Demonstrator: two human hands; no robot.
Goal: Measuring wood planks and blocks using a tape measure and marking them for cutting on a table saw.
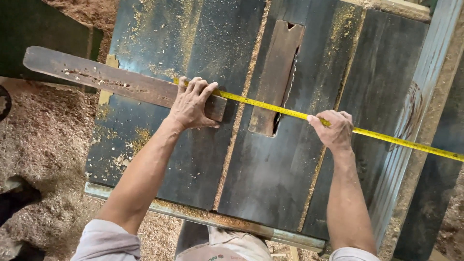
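A yellow tape measure [270, 106] stretches across the dark saw table [251, 179] from the left hand out past the right edge. My left hand [192, 103] presses down on the near end of a long worn wooden board [106, 79] and pins the tape's end there. My right hand [333, 129] pinches the tape between thumb and fingers to the right of the saw blade [289, 82], which stands in its slot beside a wooden insert [273, 79].
Sawdust [43, 145] covers the floor at the left and dusts the tabletop. A pale metal fence rail [415, 111] runs along the table's right side. A dark shoe [17, 195] shows at the lower left.
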